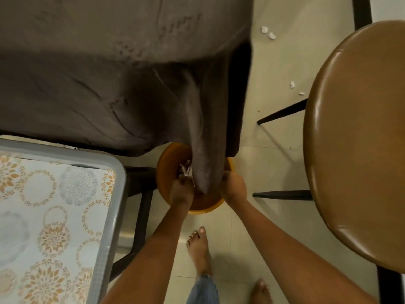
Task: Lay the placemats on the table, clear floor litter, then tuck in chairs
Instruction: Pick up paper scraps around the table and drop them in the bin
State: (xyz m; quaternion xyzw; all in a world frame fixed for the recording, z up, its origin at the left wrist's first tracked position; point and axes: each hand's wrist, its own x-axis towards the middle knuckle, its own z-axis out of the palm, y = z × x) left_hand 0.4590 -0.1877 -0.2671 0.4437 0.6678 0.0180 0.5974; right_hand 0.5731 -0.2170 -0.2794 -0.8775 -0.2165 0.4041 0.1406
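Note:
An orange bin [165, 165] stands on the tiled floor, partly hidden under a hanging corner of the dark tablecloth [98, 73]. My left hand [182, 191] reaches into the bin, its fingers curled on crumpled white paper [186, 170]. My right hand [233, 186] grips the bin's right rim. Small white scraps of litter [271, 35] lie on the floor at the upper right, and more scraps [292, 84] lie near the chair. A patterned placemat [54, 194] lies in a grey tray [116, 194] at the left.
A brown round chair seat [355, 139] with black legs fills the right side. The tray rests on a dark stool frame [142, 207] beside the bin. My bare feet [198, 249] stand on the tiles just behind the bin.

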